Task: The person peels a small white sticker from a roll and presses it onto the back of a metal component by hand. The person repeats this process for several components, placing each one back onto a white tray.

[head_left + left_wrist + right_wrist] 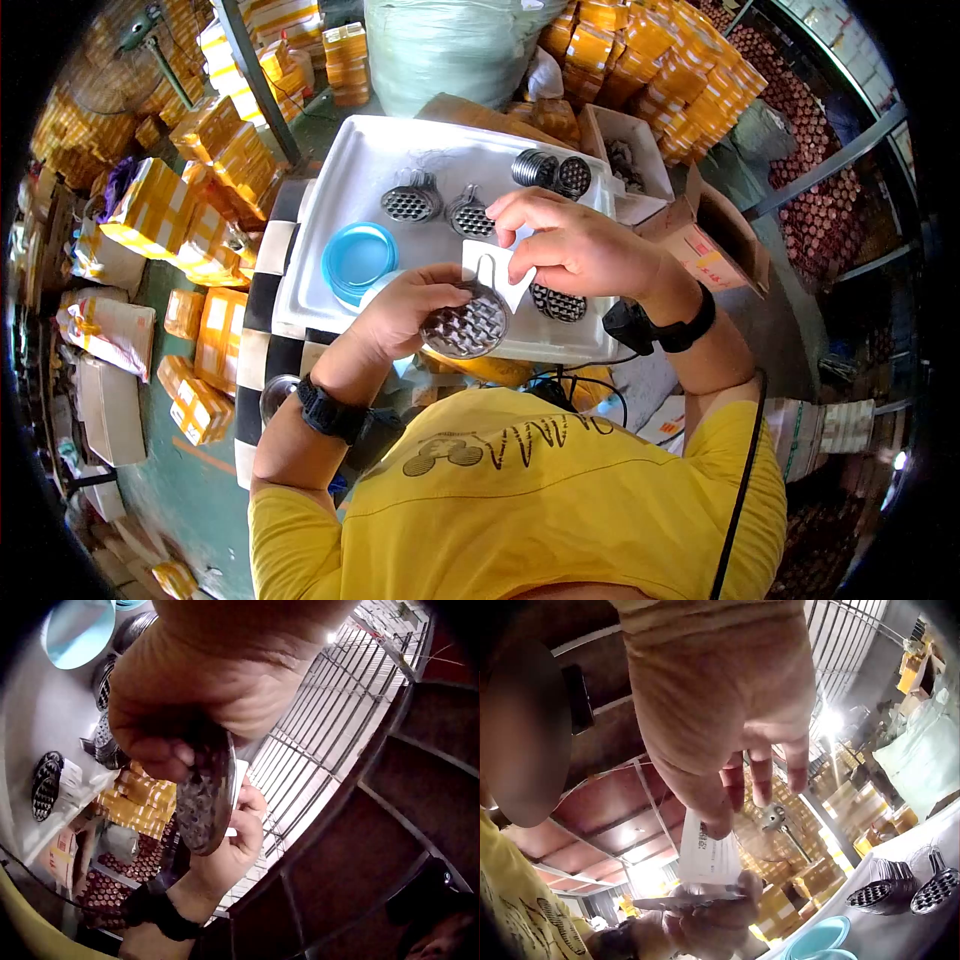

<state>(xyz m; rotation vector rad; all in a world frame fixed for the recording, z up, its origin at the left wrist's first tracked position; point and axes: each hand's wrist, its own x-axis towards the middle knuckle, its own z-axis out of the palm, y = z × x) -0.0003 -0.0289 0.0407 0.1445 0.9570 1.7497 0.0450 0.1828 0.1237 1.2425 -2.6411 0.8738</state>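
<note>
In the head view my left hand [405,310] holds a round metal disc with a raised pattern [466,325], its loop handle pointing up. A white printed card [705,851] stands against the handle, pinched between the thumb and fingers of my right hand [727,712]. The left wrist view shows the disc [206,799] nearly edge-on, with the card partly hidden behind it. On the white tray [340,170] beyond lie stacks of similar discs [410,204], a smaller group [470,216] and another [558,302] by my right forearm.
Blue round lids or bowls [358,258] sit at the tray's left. Dark ring-edged pieces [534,168] stand at its far right corner. An open cardboard box [700,240] and a white foam box [640,140] are to the right. Taped yellow cartons [155,215] stand left.
</note>
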